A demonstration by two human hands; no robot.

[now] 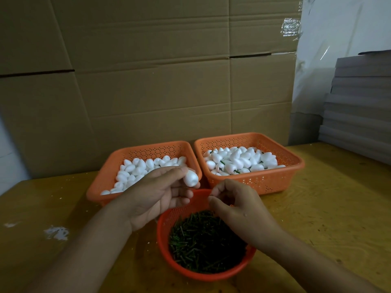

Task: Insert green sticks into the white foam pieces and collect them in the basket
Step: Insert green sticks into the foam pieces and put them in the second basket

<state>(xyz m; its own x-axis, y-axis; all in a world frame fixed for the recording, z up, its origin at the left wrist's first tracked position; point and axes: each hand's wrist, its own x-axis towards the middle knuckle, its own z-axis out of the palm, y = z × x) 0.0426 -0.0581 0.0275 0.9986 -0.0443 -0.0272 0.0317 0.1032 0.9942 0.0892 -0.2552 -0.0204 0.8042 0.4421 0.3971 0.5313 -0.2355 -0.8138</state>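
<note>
white foam piece (190, 179) pinched in left hand (157, 194), right hand (234, 205) fingers curled, contents unclear, over green sticks (206, 242)

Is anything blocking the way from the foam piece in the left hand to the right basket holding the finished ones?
Nothing visible does. The left hand holds the foam piece just left of the right basket, whose top is open.
</note>
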